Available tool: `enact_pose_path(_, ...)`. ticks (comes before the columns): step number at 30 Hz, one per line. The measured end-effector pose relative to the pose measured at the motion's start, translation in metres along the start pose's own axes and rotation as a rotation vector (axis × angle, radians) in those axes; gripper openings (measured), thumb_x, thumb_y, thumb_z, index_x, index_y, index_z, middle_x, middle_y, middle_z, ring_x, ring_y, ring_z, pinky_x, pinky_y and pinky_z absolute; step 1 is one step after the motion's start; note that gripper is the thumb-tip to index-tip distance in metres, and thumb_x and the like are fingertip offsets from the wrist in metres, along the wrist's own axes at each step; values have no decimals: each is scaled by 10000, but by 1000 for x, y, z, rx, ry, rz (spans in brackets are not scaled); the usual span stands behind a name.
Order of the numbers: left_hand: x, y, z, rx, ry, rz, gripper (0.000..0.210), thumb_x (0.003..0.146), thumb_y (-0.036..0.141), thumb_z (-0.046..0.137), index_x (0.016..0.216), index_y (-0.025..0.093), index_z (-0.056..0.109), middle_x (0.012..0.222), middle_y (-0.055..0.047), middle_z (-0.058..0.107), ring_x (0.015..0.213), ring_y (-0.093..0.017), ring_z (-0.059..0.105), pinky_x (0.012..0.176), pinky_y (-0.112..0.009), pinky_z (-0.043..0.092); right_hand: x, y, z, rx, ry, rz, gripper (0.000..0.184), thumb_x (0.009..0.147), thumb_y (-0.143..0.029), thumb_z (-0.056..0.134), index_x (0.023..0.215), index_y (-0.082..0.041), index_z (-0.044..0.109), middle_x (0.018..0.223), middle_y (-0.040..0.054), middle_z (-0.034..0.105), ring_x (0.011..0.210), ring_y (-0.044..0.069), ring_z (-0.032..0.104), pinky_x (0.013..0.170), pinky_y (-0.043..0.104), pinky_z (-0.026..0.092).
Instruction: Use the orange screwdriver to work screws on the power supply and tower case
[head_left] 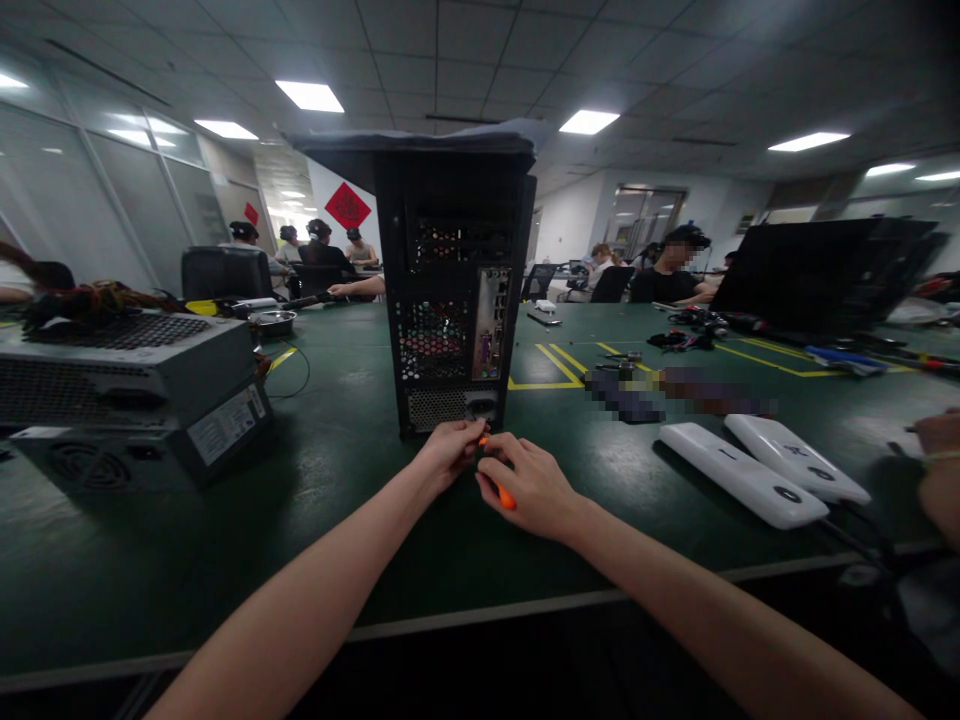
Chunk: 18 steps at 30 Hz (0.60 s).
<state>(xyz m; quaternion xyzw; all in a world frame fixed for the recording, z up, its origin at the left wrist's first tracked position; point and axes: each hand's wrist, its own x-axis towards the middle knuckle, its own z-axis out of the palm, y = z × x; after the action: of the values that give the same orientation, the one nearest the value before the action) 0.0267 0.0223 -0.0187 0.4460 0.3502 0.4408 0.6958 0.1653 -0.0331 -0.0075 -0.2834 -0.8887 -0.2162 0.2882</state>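
A black computer tower stands upright on the green table, its back panel with ports and vent holes turned towards me. My left hand is at the tower's bottom edge, just under the power socket, thumb and fingers pinched together. Whatever lies between those fingertips is too small to make out. Close beside it, my right hand is closed around an orange-handled screwdriver, whose handle end shows below the fingers. Part of the screwdriver is hidden by the fingers, and I cannot tell what its tip touches.
Two stacked power supplies with cables on top stand at left. Two white box-shaped devices lie at right, with cables and a dark monitor-like panel beyond. Another person's hand shows at the right edge; others sit behind.
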Motion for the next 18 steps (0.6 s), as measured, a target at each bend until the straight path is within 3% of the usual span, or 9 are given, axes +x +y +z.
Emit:
enact_pose_path(6, 2, 2, 5, 18, 149, -16, 360, 565, 380, 659, 515, 154, 384, 359, 77, 338, 310, -18, 276, 363, -185, 149, 0, -1, 1, 14, 0, 0, 112, 768, -201, 432, 811, -149, 521, 909, 79, 468, 715, 123, 462, 661, 267, 412)
enact_pose_path(12, -1, 0, 1, -30, -10, 5, 299, 616, 398, 618, 635, 128, 491, 386, 78, 346, 338, -21, 292, 373, -178, 153, -1, 2, 1, 34, 7, 16, 125, 774, -192, 424, 846, -146, 515, 933, 83, 461, 785, 142, 463, 683, 268, 411)
enact_pose_path(18, 0, 3, 5, 17, 92, -47, 316, 619, 350, 626, 528, 153, 396, 360, 73, 340, 306, -20, 272, 364, -193, 127, 0, -1, -1, 16, -20, -8, 123, 768, -216, 437, 834, -152, 519, 923, 81, 462, 751, 139, 458, 665, 276, 407)
